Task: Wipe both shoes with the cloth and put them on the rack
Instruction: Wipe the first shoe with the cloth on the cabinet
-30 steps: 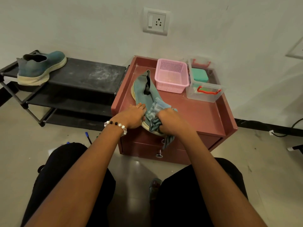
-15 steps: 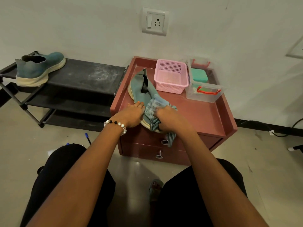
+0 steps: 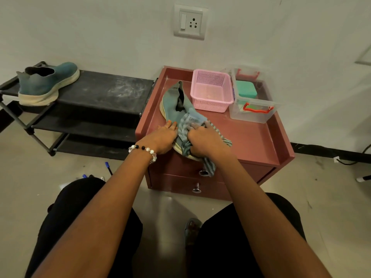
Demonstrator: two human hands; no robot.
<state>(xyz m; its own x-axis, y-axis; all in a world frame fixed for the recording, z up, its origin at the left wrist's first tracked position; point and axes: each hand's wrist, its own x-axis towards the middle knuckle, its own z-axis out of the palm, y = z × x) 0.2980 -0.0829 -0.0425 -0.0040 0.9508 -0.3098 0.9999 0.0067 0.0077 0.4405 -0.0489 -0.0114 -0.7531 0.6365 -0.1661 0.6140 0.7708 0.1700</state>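
A teal shoe with a cream sole lies on the red cabinet top, toe toward me. My left hand rests on its toe end, fingers fairly straight. My right hand grips a striped blue-grey cloth bunched over the shoe's front; one end of the cloth hangs over the cabinet's front edge. The second teal shoe stands on the top shelf of the black rack at the left.
A pink basket and a clear box with red handles stand at the back of the cabinet. Two drawer knobs face me. Pens lie on the floor by my knees. A wall socket is above.
My right hand with the cloth has slid a little forward along the shoe, and more cloth now covers the shoe's middle. My left hand stays on the toe end.
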